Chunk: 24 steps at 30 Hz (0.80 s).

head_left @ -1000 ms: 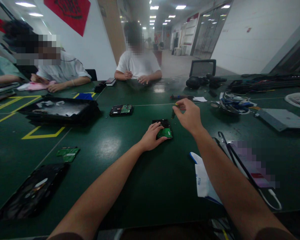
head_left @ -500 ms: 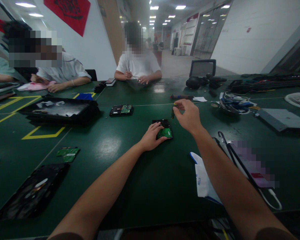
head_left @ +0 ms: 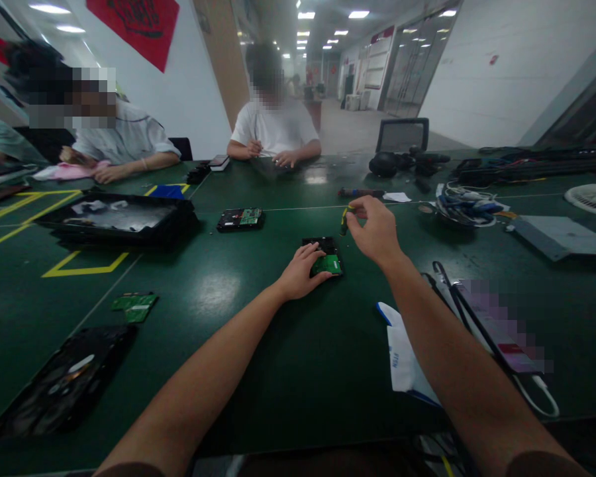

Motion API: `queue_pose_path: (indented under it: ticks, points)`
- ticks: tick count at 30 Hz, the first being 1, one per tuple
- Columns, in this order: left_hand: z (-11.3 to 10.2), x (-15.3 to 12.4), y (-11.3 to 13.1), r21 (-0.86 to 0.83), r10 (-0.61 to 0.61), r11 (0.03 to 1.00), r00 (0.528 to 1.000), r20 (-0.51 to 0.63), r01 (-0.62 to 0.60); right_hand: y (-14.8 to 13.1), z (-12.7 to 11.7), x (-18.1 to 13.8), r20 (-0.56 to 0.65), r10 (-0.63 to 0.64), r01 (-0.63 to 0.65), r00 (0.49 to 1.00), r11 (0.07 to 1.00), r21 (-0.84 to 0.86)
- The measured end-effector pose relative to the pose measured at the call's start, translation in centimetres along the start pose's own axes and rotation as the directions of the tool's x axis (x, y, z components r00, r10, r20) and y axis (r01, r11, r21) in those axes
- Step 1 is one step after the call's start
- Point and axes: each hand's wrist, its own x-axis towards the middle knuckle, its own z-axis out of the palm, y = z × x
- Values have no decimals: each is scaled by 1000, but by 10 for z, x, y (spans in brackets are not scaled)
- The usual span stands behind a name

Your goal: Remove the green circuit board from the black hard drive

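Observation:
A hard drive (head_left: 332,265) with a green circuit board lies on the green table in front of me. My left hand (head_left: 302,270) grips it, fingers across its top and thumb along its near edge, covering part of the board. Just to the right and above the drive, my right hand (head_left: 375,228) pinches a small yellow and dark screwdriver (head_left: 344,222) between thumb and fingers. The screwdriver points down, close to the drive's far right corner; whether its tip touches anything is too small to tell.
Another hard drive (head_left: 240,218) lies further back. At left are stacked black trays (head_left: 119,222), a loose circuit board (head_left: 136,307) and a black drive casing (head_left: 64,384). A cable bundle (head_left: 467,205) and a grey metal box (head_left: 566,237) stand right. Two people work across the table.
The screwdriver has turned and shifted slightly in my right hand, showing more of its yellow handle. My left hand and the hard drive keep their place.

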Motion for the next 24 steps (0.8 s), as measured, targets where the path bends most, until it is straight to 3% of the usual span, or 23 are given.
queue_pose_path:
  ticks: [4,10,15,24]
  points:
    - [0,0,-1,5,13,1000,1000,3,-13,2,1,0,-6,31,-31,999,999,24]
    - [-1,0,1,-3,25,1000,1000,-6,-25,0,0,0,18,-27,27,999,999,24]
    - [-2,0,3,-4,31,1000,999,-6,-31,2,1,0,-14,21,-21,1000,999,35]
    - [0,0,-1,-7,13,1000,1000,-2,-13,0,0,0,-5,-29,29,1000,1000,7]
